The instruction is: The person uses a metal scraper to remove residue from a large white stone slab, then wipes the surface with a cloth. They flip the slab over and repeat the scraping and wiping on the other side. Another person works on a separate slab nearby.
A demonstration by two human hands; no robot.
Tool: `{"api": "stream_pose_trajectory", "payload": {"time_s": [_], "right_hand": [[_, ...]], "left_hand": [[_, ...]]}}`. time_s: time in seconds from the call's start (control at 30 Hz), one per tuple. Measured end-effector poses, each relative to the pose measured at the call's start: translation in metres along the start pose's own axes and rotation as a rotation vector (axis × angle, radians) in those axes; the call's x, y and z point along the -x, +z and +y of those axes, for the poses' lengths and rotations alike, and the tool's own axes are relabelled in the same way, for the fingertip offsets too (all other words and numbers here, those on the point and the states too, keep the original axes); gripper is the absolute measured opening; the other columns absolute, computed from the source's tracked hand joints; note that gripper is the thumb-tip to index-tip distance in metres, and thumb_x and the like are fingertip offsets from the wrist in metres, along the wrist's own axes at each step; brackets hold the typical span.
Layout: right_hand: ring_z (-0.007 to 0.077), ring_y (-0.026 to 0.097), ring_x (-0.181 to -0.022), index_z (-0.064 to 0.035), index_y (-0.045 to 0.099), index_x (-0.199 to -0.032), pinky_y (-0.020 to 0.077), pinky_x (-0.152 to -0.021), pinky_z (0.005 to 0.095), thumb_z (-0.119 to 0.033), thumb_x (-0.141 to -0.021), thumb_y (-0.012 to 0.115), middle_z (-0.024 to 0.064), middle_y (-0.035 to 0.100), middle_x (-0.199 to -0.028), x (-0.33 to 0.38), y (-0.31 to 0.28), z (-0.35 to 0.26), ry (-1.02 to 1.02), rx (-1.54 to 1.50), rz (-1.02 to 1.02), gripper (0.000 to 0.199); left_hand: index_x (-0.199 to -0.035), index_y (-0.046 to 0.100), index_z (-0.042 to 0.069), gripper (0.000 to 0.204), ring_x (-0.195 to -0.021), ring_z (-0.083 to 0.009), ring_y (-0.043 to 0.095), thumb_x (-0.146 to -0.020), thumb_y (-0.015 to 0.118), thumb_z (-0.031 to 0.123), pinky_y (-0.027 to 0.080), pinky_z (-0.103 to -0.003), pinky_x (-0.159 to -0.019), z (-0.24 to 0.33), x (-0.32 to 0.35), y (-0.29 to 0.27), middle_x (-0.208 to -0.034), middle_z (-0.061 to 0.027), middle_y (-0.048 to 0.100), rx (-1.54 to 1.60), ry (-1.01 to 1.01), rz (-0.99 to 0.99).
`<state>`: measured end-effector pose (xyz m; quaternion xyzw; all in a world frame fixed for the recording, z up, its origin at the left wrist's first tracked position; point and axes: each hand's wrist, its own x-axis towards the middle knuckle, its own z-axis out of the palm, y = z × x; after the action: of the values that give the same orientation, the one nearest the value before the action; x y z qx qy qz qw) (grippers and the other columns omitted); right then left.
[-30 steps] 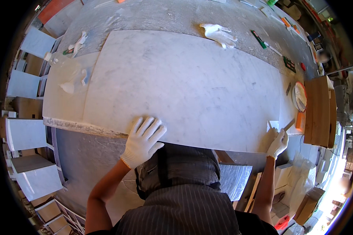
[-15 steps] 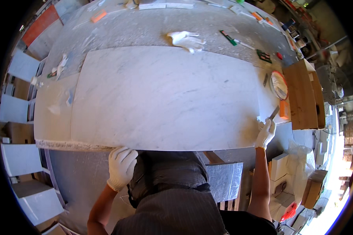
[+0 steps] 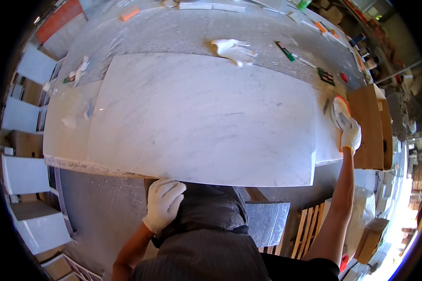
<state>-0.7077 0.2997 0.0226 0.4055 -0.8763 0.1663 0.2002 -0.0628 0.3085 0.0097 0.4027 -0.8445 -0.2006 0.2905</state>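
A large white marble-look slab (image 3: pixel 201 126) with faint grey veins lies across the table in front of me. My right hand (image 3: pixel 351 135), in a white knit glove, is closed around a scraper with a flat grey blade (image 3: pixel 344 121). Its blade reaches into a red-rimmed round bowl (image 3: pixel 338 112) of whitish paste at the table's right end; the glove hides the handle. My left hand (image 3: pixel 165 203), gloved alike, hangs at the slab's near edge beside my dark apron (image 3: pixel 211 206). Its fingers are curled together, and I see nothing in them.
A cardboard box (image 3: pixel 368 126) stands just right of the bowl. Beyond the slab lie a spare white glove (image 3: pixel 233 50), a green-handled tool (image 3: pixel 285 50) and a dark green pack (image 3: pixel 326 76). A clear plastic bottle (image 3: pixel 56 89) lies at left. A wooden pallet (image 3: pixel 308 229) stands below right.
My right hand has moved right and away from me, from the slab's right edge to the bowl, carrying the scraper. My left hand sits slightly lower and further right. The view has shifted.
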Motion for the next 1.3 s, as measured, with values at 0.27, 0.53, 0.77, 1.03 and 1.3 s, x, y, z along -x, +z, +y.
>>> {"api": "stream_pose_trajectory", "payload": {"time_s": [0.27, 0.53, 0.77, 1.03, 1.3], "right_hand": [[0.0368, 0.062, -0.104, -0.0149, 0.061, -0.125, 0.0507, -0.086, 0.0446, -0.03, -0.094, 0.05, 0.0186, 0.062, -0.113, 0.028, -0.014, -0.075, 0.053, 0.006, -0.041, 0.036], [0.0362, 0.042, -0.133, -0.0104, 0.051, -0.138, 0.0375, -0.108, 0.0436, -0.03, -0.095, 0.058, 0.0193, 0.043, -0.145, 0.175, 0.001, -0.046, -0.071, -0.075, -0.261, 0.048], [0.0375, 0.019, -0.145, -0.0096, 0.036, -0.148, 0.01, -0.119, 0.0492, -0.048, -0.097, 0.042, 0.0168, 0.028, -0.155, 0.223, -0.036, -0.207, -0.434, 0.053, -0.553, 0.064], [0.0352, 0.039, -0.132, -0.0099, 0.052, -0.132, 0.0278, -0.112, 0.0531, -0.042, -0.09, 0.055, 0.0143, 0.047, -0.139, 0.257, -0.05, -0.397, -0.832, -0.632, -0.49, 0.053], [0.0337, 0.045, -0.129, -0.0126, 0.059, -0.125, 0.031, -0.112, 0.0492, -0.031, -0.083, 0.065, 0.0114, 0.053, -0.134, 0.262, -0.051, -0.372, -0.857, -0.683, -0.587, 0.046]], "left_hand": [[-0.108, 0.065, 0.008, 0.029, -0.102, -0.0303, 0.058, -0.079, 0.067, 0.006, 0.045, -0.045, -0.092, -0.003, 0.012, -0.002, -0.106, -0.0085, 0.062, 0.001, -0.063, -0.011], [-0.107, 0.067, 0.005, 0.024, -0.103, -0.0306, 0.057, -0.083, 0.063, 0.005, 0.043, -0.041, -0.092, -0.035, -0.003, -0.024, -0.11, -0.0122, 0.062, -0.112, -0.122, 0.108], [-0.115, 0.064, 0.001, 0.025, -0.112, -0.0339, 0.055, -0.093, 0.057, 0.01, 0.041, -0.041, -0.098, -0.103, -0.025, -0.048, -0.121, -0.0172, 0.06, -0.314, -0.291, 0.196], [-0.118, 0.063, 0.001, 0.027, -0.113, -0.0317, 0.054, -0.093, 0.058, 0.01, 0.04, -0.04, -0.099, -0.131, -0.054, -0.048, -0.122, -0.0157, 0.06, -0.396, -0.28, 0.21], [-0.115, 0.065, 0.001, 0.025, -0.113, -0.0324, 0.055, -0.092, 0.058, 0.007, 0.042, -0.04, -0.098, -0.143, -0.046, -0.048, -0.123, -0.0171, 0.06, -0.333, -0.289, 0.245]]}}
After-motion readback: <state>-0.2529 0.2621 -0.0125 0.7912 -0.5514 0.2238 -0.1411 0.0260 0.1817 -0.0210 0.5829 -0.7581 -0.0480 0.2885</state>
